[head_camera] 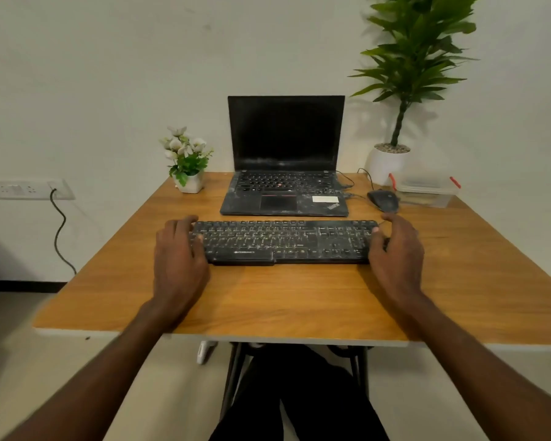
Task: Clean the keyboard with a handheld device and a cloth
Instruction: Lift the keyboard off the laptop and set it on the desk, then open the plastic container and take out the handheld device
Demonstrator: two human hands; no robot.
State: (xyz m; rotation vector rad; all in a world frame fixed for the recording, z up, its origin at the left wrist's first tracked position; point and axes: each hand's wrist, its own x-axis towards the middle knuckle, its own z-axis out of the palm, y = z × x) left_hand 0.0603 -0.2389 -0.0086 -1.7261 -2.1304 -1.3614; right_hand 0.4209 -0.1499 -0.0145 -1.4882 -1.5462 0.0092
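1. Near the middle of the table, the dusty black keyboard lies just in front of the laptop.
2. Left hand grips the keyboard's 9 o'clock end; right hand grips its 3 o'clock end.
3. It looks like the start: the keyboard is being moved or lifted, not cleaned yet.
4. Next comes fetching the cleaning tool and cloth. Neither shows; maybe they sit in the box at 2 o'clock.
5. White writing on the keyboard's front is too blurry to read.

Both bare arms reach forward, palms down.
The left hand and right hand are set well apart, fingers loosely bent.
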